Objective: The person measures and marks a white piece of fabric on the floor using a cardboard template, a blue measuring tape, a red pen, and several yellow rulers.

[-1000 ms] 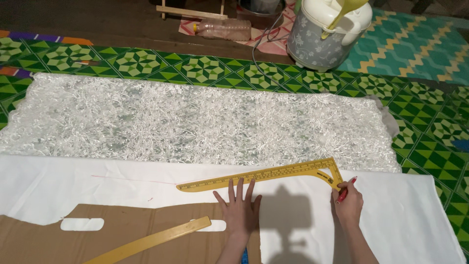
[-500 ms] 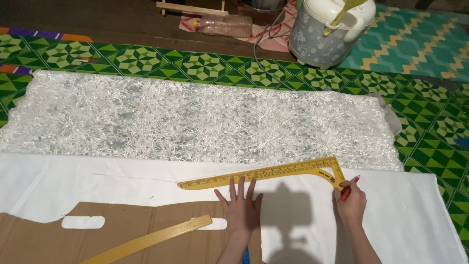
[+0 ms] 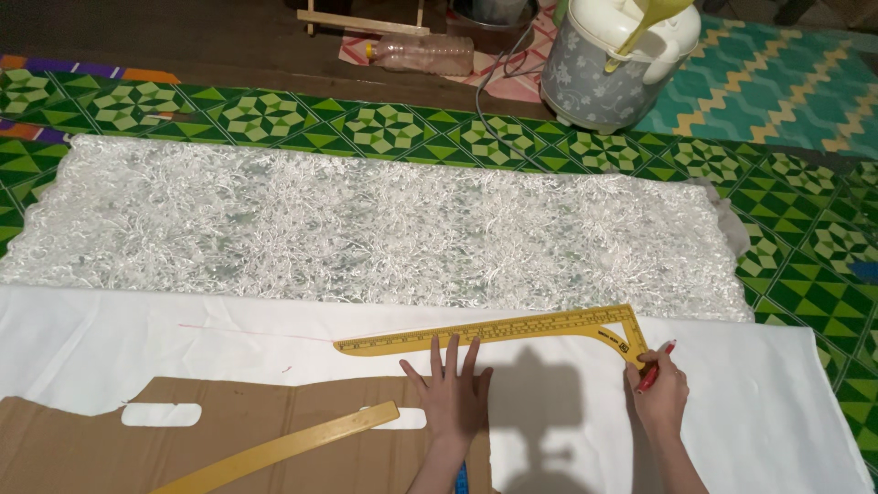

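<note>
Head view, looking down at work laid out on the floor. Left hand (image 3: pixel 455 395) lies flat with fingers spread wide, its fingertips touching the long arm of a yellow L-shaped tailor's ruler (image 3: pixel 512 327) and its palm on a plain white cloth (image 3: pixel 732 402). Right hand (image 3: pixel 660 393) is closed around a red marking pencil (image 3: pixel 655 367), whose tip sits just beside the short arm of the ruler at its corner. A faint red line (image 3: pixel 247 331) runs across the cloth from the left toward the ruler's tapered end. Near the left hand, a brown cardboard pattern piece (image 3: pixel 274 425) with cut-out slots lies on the cloth, and a curved yellow ruler (image 3: pixel 293 447) rests across it. Beyond the plain cloth spreads a white textured lace fabric (image 3: pixel 366 224), both lying on a green geometric-patterned floor mat (image 3: pixel 805 265). At the far edge stand a grey-and-white rice cooker (image 3: pixel 617 55) and a clear plastic bottle (image 3: pixel 421 53) lying on its side.
</note>
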